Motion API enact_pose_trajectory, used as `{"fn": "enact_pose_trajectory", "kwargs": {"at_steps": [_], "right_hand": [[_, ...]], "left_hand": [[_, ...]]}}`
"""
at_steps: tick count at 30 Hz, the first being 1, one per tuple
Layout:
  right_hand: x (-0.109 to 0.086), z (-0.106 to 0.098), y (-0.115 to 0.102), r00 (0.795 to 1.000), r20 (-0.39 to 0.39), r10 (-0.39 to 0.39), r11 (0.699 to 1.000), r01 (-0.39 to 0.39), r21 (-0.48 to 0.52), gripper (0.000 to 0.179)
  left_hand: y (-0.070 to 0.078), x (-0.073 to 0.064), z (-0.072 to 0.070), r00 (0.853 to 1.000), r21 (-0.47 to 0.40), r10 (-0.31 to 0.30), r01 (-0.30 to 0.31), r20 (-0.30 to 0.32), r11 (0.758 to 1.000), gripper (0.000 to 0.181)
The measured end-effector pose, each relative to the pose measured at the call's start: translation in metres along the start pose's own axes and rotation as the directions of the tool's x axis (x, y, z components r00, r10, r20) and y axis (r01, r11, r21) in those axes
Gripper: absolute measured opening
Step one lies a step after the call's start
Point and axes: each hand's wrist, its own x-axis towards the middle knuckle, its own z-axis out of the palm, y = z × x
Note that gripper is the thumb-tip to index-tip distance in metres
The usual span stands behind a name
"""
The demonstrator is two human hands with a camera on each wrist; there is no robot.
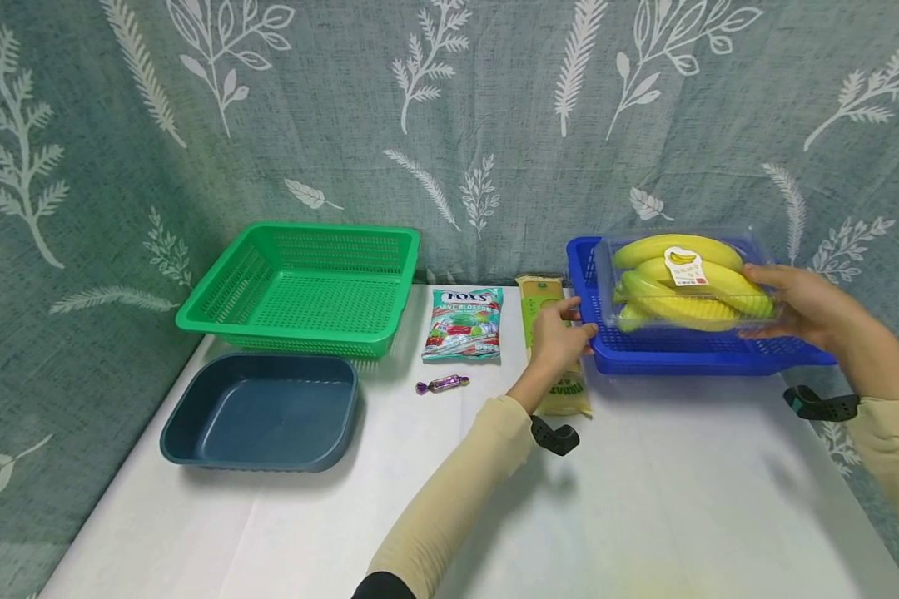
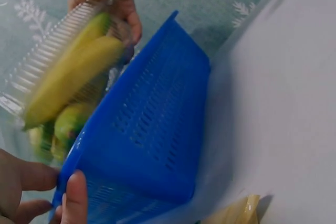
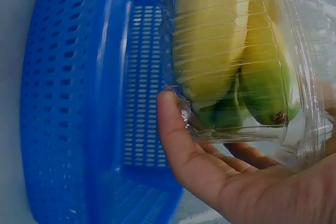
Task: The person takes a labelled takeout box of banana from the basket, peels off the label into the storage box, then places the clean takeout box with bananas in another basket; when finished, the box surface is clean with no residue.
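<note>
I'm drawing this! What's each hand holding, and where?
Right hand grips the banana box by one end; left hand pinches the blue basket by its rim.

Boxed bananas (image 1: pixel 682 308) over blue basket (image 1: pixel 682 363)

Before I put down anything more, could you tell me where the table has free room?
The white table is bare in front of the blue basket, right of the left sleeve, and in front of the dark blue tub, left of that sleeve. It is crowded near the left hand: a yellow-green packet lies between Fox's Mint Blossom bag and basket.
</note>
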Motion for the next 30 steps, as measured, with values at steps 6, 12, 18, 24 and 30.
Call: {"fn": "enact_pose_trajectory", "kwargs": {"at_steps": [6,12,18,24,30], "right_hand": [[-0.009,0.006,-0.008,1.000,-0.010,-0.013,1.000,0.013,0.000,0.090],[-0.014,0.013,-0.012,0.999,-0.001,-0.043,0.999,0.043,0.018,0.086],[-0.017,0.022,-0.017,0.995,0.006,-0.095,0.995,0.095,0.011,0.077],[-0.024,0.036,-0.022,0.991,0.008,-0.137,0.991,0.137,0.004,0.073],[-0.026,0.055,-0.032,0.989,0.029,-0.147,0.989,0.147,0.013,0.075]], "left_hand": [[-0.004,-0.002,-0.003,1.000,-0.064,-0.007,0.008,0.022,0.998,0.051],[-0.009,0.000,-0.017,0.998,-0.156,-0.034,0.042,0.052,0.987,0.039],[0.007,0.002,-0.041,0.998,-0.217,0.019,-0.005,0.060,0.976,0.050],[0.033,-0.005,-0.056,0.977,-0.268,0.041,0.017,0.209,0.963,0.074],[0.049,-0.012,-0.062,0.953,-0.257,0.052,0.027,0.298,0.966,0.079]]}}
